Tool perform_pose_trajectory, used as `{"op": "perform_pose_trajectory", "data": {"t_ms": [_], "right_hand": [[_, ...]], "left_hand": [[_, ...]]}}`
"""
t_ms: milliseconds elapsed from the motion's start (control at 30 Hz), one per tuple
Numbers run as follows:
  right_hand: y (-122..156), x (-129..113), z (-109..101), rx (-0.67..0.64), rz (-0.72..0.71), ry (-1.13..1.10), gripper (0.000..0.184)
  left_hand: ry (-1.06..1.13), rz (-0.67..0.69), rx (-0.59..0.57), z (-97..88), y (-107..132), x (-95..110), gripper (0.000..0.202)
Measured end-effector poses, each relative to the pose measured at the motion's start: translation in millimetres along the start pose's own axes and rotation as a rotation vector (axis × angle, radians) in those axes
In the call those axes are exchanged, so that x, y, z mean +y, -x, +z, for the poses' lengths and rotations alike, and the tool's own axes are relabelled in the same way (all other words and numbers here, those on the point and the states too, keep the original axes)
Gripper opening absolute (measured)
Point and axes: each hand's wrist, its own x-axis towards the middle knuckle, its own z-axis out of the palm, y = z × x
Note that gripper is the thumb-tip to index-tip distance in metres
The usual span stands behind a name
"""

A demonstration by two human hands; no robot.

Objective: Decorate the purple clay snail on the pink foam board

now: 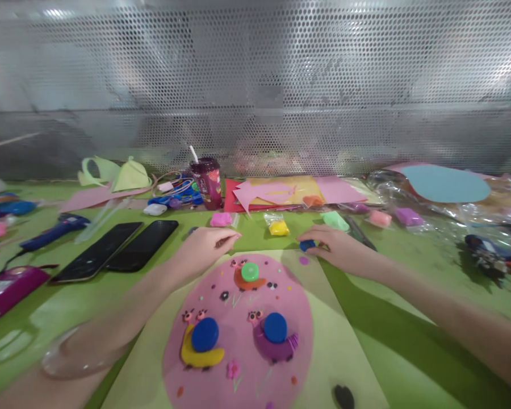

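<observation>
Above the top left corner of a pale yellow sheet (140, 369), my left hand (206, 245) has its fingers curled and pinched together; anything between them is hidden. My right hand (334, 245), at the sheet's top right corner, grips a small dark-blue piece (308, 245) between thumb and fingers. On the sheet lies a pink paper disc (242, 324) with clay snails: a yellow snail (202, 357) and a purple snail (275, 347) with blue caps for shells, and an orange snail (247, 282) with a green cap. Small clay flowers and dots surround them.
Bagged yellow clay (278, 228), pink clay (220, 219) and green clay (335, 221) lie behind the sheet. Two phones (142, 247) and a blue glue gun (55, 232) are left. A lidded cup (207, 182) stands behind, near coloured papers (281, 193). Pliers (489, 253) lie right.
</observation>
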Motion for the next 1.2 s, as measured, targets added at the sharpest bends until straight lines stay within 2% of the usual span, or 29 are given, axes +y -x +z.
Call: {"op": "perform_pose_trajectory", "data": {"t_ms": [167, 367, 667, 967, 1200], "right_hand": [[5.7, -13.1, -7.0, -0.056, -0.020, -0.019, 0.027], [3.2, -16.2, -1.1, -0.104, -0.035, 0.006, 0.022], [0.6, -24.1, 3.4, -0.090, -0.006, 0.053, 0.017], [2.9, -14.0, -14.8, -0.009, 0.056, -0.027, 0.025], [2.1, -16.9, -1.3, -0.098, 0.025, -0.009, 0.020]], "left_hand": [[-0.036, 0.015, -0.007, -0.8, 0.3, 1.7, 0.030], [-0.053, 0.032, -0.021, 0.0, 0.1, 2.3, 0.029], [-0.065, 0.049, -0.030, 5.8, -0.8, -0.3, 0.030], [-0.096, 0.096, -0.056, 5.3, -1.8, -0.9, 0.030], [-0.114, 0.131, -0.113, 3.8, -1.9, -0.2, 0.031]]}}
